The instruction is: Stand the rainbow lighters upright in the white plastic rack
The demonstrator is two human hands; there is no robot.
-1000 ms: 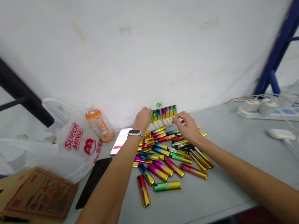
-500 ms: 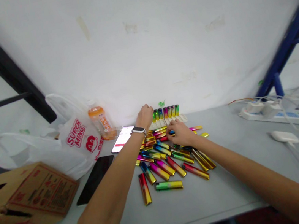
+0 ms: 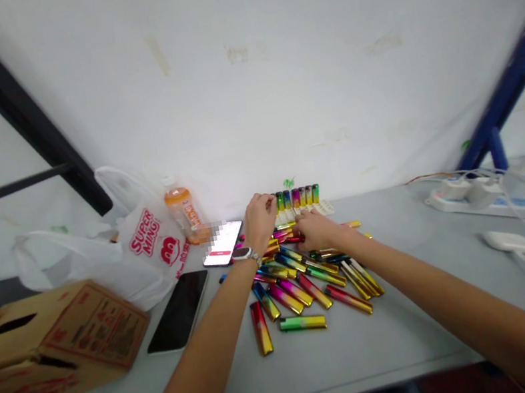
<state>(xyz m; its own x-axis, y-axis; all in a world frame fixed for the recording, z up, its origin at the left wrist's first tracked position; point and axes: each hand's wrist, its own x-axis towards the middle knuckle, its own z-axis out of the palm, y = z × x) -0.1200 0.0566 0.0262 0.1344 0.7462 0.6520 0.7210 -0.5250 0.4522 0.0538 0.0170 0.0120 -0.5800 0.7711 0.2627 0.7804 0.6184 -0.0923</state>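
My left hand, with a watch on its wrist, is closed in a pinch at the left end of a row of upright shiny lighters. Whatever its fingertips hold is hidden. The row stands in a pale tray with holes, close to the wall. My right hand is curled over the back of a loose pile of metallic, multicoloured lighters, just in front of the tray. Its fingers are bent together, and I cannot make out anything in them. A green and gold lighter lies crosswise nearest me.
Left of the pile lie a lit phone and a dark tablet or phone. Behind them stand an orange drink bottle, a white plastic bag and a cardboard box. A power strip with cables and a white adapter lie right.
My left hand has drawn back slightly toward me from the row's left end. My right hand has shifted a little forward and left, toward the tray. The view has turned slightly left.
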